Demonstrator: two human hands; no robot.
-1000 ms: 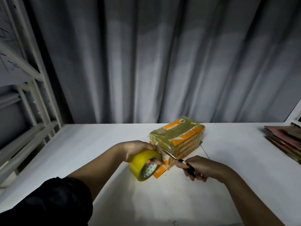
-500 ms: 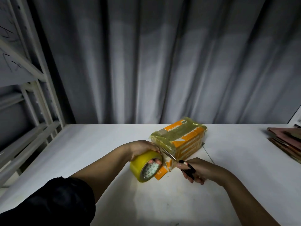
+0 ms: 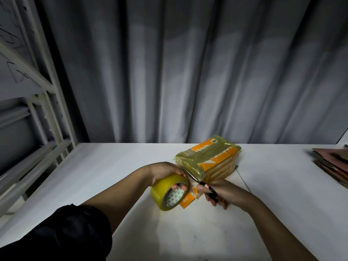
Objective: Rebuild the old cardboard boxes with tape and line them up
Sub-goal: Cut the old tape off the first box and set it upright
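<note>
Head view, the only one: the left hand (image 3: pixel 165 171) grips the tape roll (image 3: pixel 169 192), thumb over the outer rim and fingertips curled into the patterned core. The roll sits tilted just off the near-left corner of the cardboard box (image 3: pixel 209 159), at about seven o'clock from it. The right hand (image 3: pixel 218 193) is closed round the black handles of the scissors (image 3: pixel 199 182), and the blades reach up toward eleven o'clock, into the short stretch of tape between roll and box.

Compared with half a second ago, the blades have slid closer to the box corner and the right hand has crept forward with them, while the roll has hardly shifted. That suggests the cut is being made right now; whether the strip is already severed cannot be told from here.

The box lies on the white table (image 3: pixel 113 176) slightly right of centre, wrapped heavily in yellowish tape, with an orange flap (image 3: pixel 186 201) poking out at its near end, at six o'clock. Once the tape parts, this box is probably close to done. A stack of flattened cardboard (image 3: pixel 331 164) waits at three o'clock, well apart, likely the boxes not yet rebuilt.
</note>
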